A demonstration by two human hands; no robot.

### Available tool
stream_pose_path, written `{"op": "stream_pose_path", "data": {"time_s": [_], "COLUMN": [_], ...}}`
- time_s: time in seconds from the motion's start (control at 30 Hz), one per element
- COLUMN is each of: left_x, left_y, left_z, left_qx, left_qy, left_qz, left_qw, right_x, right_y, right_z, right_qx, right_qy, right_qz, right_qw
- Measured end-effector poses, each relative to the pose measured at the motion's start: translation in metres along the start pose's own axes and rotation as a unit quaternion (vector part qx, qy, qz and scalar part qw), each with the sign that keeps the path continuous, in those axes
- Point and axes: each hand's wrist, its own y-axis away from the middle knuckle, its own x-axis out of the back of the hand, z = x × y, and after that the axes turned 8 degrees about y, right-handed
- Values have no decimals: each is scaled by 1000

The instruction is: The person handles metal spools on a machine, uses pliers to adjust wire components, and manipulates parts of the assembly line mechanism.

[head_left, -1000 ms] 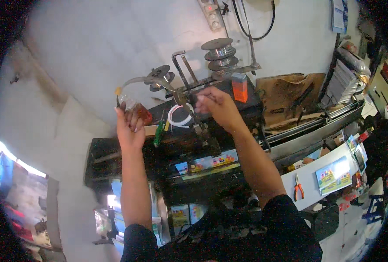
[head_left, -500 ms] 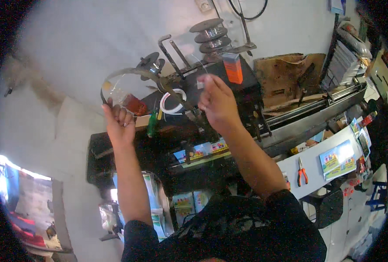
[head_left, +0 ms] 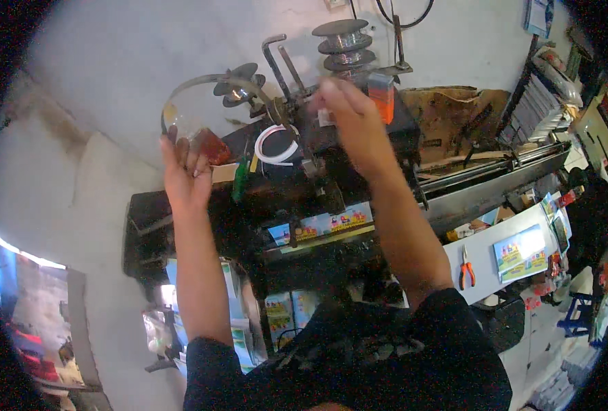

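My left hand [head_left: 187, 178] is raised at the left, palm toward me. Its thumb and index finger close at the lower end of a curved metal strip [head_left: 201, 81], the other fingers half bent. This strip arches to the machine [head_left: 287, 113] beside a small wire spool [head_left: 239, 85]. Further right, my right hand [head_left: 355, 123] is lifted in front of the larger stacked wire spools [head_left: 345, 44]. Its fingertips are pinched together and blurred, so whatever they hold cannot be made out. A white ring-shaped coil [head_left: 259, 147] lies between my hands.
A green-handled tool [head_left: 240, 181] and a bag with reddish contents [head_left: 211, 147] lie near my left hand. The orange box [head_left: 381, 103] stands beside my right wrist. Orange-handled pliers [head_left: 466, 269] and printed booklets [head_left: 519, 253] rest on a white table [head_left: 482, 291] at the right.
My right hand has moved up toward the stacked spools. A thin wire seen at its fingertips earlier no longer shows. My left hand stays at the strip, and the view has shifted slightly.
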Motion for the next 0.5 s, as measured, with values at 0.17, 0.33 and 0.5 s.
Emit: {"op": "stream_pose_path", "data": {"time_s": [0.17,0.33,0.5], "left_x": [-10,-11,2], "left_y": [2,2,-1], "left_z": [-5,-8,-4], "left_qx": [-11,10,30], "left_qy": [-4,18,35], "left_qz": [24,-18,-60], "left_qw": [1000,1000,997], "right_x": [30,3,-15], "right_y": [106,176,163], "right_z": [108,186,203], "right_qx": [-28,-43,-90], "right_qy": [199,516,525], "right_qz": [108,-36,-80], "right_qw": [974,855,842]}}
